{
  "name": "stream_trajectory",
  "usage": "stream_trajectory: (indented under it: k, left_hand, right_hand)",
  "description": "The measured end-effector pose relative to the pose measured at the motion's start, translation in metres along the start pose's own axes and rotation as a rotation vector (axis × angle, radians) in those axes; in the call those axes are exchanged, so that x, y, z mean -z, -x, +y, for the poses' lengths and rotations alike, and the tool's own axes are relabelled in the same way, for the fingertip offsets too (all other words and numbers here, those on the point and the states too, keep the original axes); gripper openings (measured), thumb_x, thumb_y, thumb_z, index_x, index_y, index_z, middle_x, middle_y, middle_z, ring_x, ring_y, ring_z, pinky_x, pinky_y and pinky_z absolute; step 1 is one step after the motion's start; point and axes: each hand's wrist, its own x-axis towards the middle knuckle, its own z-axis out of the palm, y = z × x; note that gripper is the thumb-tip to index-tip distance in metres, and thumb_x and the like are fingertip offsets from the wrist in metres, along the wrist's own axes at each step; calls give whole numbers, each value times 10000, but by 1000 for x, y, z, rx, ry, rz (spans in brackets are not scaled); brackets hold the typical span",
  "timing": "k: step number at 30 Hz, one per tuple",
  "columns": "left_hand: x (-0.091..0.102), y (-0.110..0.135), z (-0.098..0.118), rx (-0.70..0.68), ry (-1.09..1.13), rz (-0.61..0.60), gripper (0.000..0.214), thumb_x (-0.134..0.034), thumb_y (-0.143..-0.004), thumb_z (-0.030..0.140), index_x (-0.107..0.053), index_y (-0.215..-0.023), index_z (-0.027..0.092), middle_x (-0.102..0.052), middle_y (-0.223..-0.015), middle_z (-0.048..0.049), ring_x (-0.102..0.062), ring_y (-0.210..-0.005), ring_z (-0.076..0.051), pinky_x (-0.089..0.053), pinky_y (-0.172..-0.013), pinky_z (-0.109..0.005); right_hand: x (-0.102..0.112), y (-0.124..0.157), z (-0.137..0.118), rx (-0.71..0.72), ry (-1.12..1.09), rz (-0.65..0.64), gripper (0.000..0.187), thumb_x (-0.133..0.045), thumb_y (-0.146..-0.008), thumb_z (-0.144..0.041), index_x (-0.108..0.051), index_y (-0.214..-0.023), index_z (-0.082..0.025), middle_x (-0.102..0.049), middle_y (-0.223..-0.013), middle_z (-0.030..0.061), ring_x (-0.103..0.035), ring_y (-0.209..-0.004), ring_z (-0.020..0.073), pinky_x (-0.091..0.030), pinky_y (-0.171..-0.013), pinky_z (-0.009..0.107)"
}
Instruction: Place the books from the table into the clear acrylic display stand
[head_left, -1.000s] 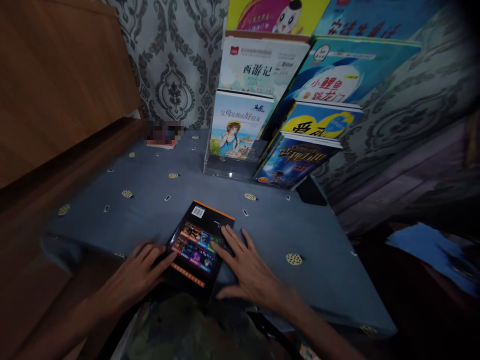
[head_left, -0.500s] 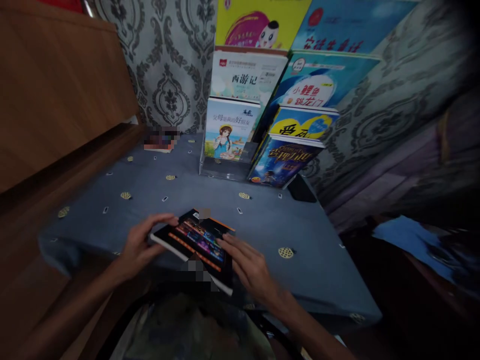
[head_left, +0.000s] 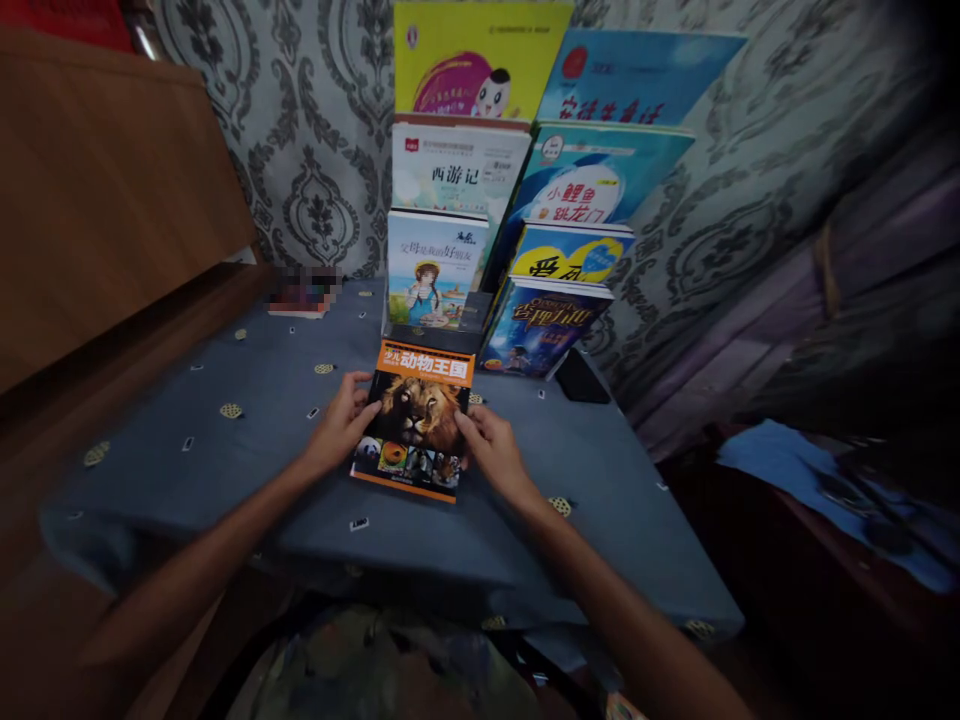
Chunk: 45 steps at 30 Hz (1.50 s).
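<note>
On my remote feed I see what looks like a home: damask wallpaper point(head_left: 315, 200), patterned tablecloth point(head_left: 255, 400), purplish curtain point(head_left: 757, 320), children's books point(head_left: 480, 180).

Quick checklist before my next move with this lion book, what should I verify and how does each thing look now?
1. Left hand gripping: ok, it holds the left edge of the lion book.
2. Right hand gripping: ok, it holds the right edge.
3. Front cover facing you: ok, the lion picture shows with the title at the top.
4. Clear view of the stand's base: not ok, the book hides part of it from this angle.
5. Book free of the stand: cannot tell, they overlap in the picture.
6. Book lifted off the tablecloth: cannot tell, its underside is hidden.
</note>
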Motion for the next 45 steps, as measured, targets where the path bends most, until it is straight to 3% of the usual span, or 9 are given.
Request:
stream_trajectory:
  k: [6,15,19,22,26,29,33,37,45]
  left_hand:
    - [4,-9,-28,51,-443,-152,357,-524,-932,349,-461,-1241,181,-519,-630,73,-576,-613,-173,-461,-660,-292]
    - [-7,-23,8,136,-1102,-321,403,-444,-1009,362,-504,-1368,190,-723,-1049,-128,-694,-981,-306,-499,-792,-367]
    - [-12,-29,14,88,-1224,-264,397,-363,-1040,338,-509,-1370,174,-658,-1209,-152,-657,-1080,-303,-511,-838,-386]
    - [-12,-31,10,52,-1246,-236,392,-364,-1043,343,-525,-1363,183,-604,-1245,-141,-596,-1151,-282,-518,-848,-360]
    - [-11,-30,1,-7,-1273,-206,411,-369,-1038,340,-523,-1380,172,-578,-1220,-151,-549,-1159,-292,-531,-817,-360]
    - [-10,-30,-3,-58,-1286,-186,380,-372,-1025,280,-567,-1322,145,-582,-1187,-156,-545,-1134,-286,-524,-861,-372]
    - [-9,-31,-5,-81,-1269,-179,354,-366,-1020,268,-622,-1218,127,-589,-1140,-157,-550,-1092,-282,-514,-875,-380]
    - [-8,-31,-5,-96,-1218,-178,377,-370,-1025,289,-593,-1288,137,-585,-1135,-162,-550,-1085,-300,-504,-863,-398]
    - [-8,-32,-2,-100,-1298,-207,421,-359,-1041,332,-551,-1357,131,-589,-1150,-159,-546,-1089,-293,-488,-836,-361]
  right_hand:
    - [2,-22,28,-239,23,-130,384,-599,-809,-581,-435,-709,-249,-494,-398,-84,-485,-304,126,-364,-324,208]
    - [12,-36,14,-375,226,-280,282,-559,-938,-343,-452,-698,-241,-544,-404,-50,-551,-353,160,-396,-393,228]
    - [17,-31,-1,-246,690,-196,257,-579,-947,-311,-561,-712,-209,-686,-616,33,-668,-578,185,-421,-532,241]
    - [2,-31,-12,-67,932,-78,216,-522,-983,-334,-669,-904,-196,-756,-851,88,-712,-820,242,-452,-653,280]
    - [-41,-46,-14,281,829,-159,350,-382,-1034,-244,-556,-1335,-198,-729,-1186,110,-659,-1111,232,-489,-904,331]
    - [-68,-64,-8,474,769,-269,441,-342,-1032,-200,-451,-1458,-166,-612,-1403,146,-523,-1329,226,-404,-1104,385]
    - [-80,-77,2,455,829,-318,489,-379,-998,-150,-412,-1485,-115,-564,-1455,181,-496,-1366,249,-326,-1171,444]
    - [-75,-78,3,398,825,-285,458,-363,-1020,-173,-425,-1474,-154,-597,-1429,156,-532,-1335,248,-305,-1168,474]
    - [-25,-71,11,245,928,-187,455,-379,-988,-135,-492,-1429,-151,-709,-1223,172,-622,-1183,282,-303,-1145,501]
